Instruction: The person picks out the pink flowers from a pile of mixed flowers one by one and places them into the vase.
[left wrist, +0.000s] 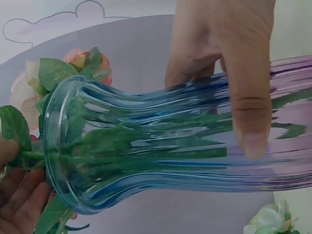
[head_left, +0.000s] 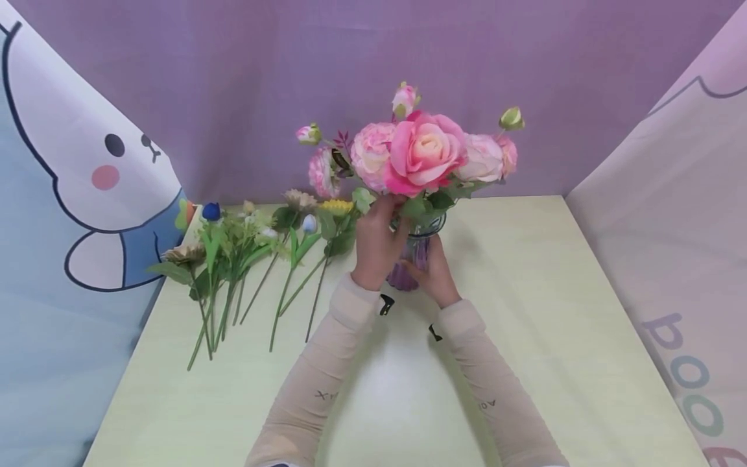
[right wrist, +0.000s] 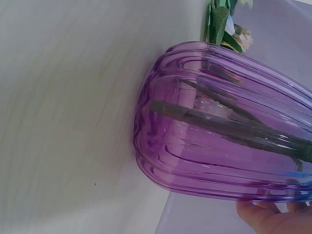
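Note:
A ribbed glass vase [head_left: 403,277], blue-green near its flared mouth and purple lower down, stands on the table with pink artificial flowers in it. My right hand [head_left: 439,275] grips the vase's side, its thumb across the glass in the left wrist view. Just at the rim, my left hand [head_left: 379,241] pinches a green stem [left wrist: 31,155] between thumb and fingers. Above the hands spread a large pink rose [head_left: 427,150], paler blooms and several buds. Cut stems [right wrist: 209,119] show through the purple glass in the right wrist view, reaching down close to the base.
Left of the vase lie several loose artificial flowers, among them a blue tulip [head_left: 211,211], a pale blue tulip [head_left: 309,224], a yellow flower [head_left: 336,207] and a beige flower [head_left: 184,253]. A purple cloth [head_left: 233,97] hangs behind the table [head_left: 525,292], with printed cloths at both sides.

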Tool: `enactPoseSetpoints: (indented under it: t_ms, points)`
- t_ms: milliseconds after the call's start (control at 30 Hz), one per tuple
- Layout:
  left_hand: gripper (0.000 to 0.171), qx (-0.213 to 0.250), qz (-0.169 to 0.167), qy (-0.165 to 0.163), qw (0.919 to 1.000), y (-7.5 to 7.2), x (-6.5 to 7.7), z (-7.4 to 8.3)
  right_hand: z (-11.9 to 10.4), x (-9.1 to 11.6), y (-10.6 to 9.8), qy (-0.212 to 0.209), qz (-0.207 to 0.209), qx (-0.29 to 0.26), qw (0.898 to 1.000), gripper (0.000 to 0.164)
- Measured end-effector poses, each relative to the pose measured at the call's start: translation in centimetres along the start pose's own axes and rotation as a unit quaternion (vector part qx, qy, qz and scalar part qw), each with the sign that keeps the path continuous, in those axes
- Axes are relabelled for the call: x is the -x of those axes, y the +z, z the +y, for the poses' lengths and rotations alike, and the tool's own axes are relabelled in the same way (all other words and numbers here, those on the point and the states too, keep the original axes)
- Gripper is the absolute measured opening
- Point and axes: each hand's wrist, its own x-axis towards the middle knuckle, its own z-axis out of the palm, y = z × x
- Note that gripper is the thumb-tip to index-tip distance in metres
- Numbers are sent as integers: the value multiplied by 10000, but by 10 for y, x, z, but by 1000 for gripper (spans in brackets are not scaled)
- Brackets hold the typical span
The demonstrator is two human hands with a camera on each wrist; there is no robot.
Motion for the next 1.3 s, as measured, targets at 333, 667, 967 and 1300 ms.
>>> enactPoseSetpoints:
  t_ms: [333, 667, 967, 1300]
  points:
    - [23, -727, -725, -320, 9942, 0, 5, -2, -3, 1, -1, 107, -63, 2, 9999, 85]
    - [33, -699, -1062, -184, 9917, -4, 7, -7, 12, -1, 0, 235, -80, -252, 9994, 90]
    - [31, -439, -1141, 116, 9924, -7, 8, -6, 41, -6, 4, 158, -19, -85, 9998, 87]
    - [29, 166, -604, 415, 9972, -4, 11, -3, 21, 0, 1, -376, -169, -124, 9991, 71]
